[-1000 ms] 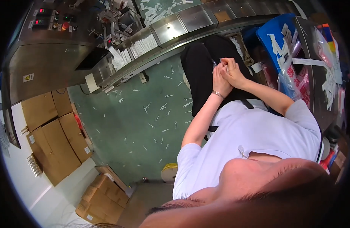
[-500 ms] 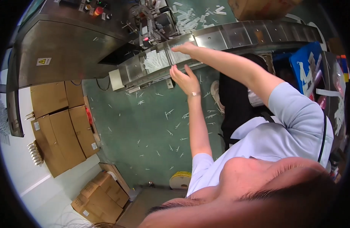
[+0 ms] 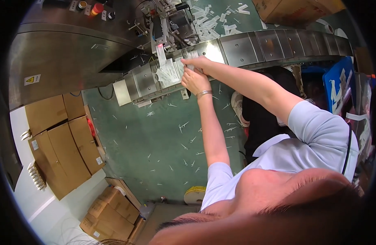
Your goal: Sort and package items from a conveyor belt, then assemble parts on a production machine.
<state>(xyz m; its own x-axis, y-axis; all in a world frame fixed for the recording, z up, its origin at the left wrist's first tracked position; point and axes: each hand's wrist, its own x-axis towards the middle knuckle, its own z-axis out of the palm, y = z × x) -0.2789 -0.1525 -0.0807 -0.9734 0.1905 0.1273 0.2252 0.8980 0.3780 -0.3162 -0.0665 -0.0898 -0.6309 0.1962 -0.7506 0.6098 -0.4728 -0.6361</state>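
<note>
On the steel conveyor, my right hand [image 3: 198,63] and my left hand [image 3: 195,83] come together around a row of thin white packets [image 3: 192,54]. The right hand reaches over from the far side, its thumb and fingers closed on the packets. Below it, the left hand curls its fingers against the near side of the same row, and its wrist wears a bracelet [image 3: 204,93]. Just left of my fingers, a loose heap of white packets [image 3: 168,72] lies in the conveyor channel. My fingers hide part of the row.
A machine head [image 3: 165,41] stands behind the heap, beside a steel cabinet [image 3: 61,57]. The conveyor [image 3: 239,49] runs off to the right. White packets [image 3: 208,20] and small white picks litter the green floor [image 3: 155,134]. Cartons [image 3: 69,147] stand left; a blue bin [image 3: 331,87] sits right.
My hands have closed from flat and apart to gripping the packets together. The view has shifted slightly. The packet heap reaches further up toward the machine head.
</note>
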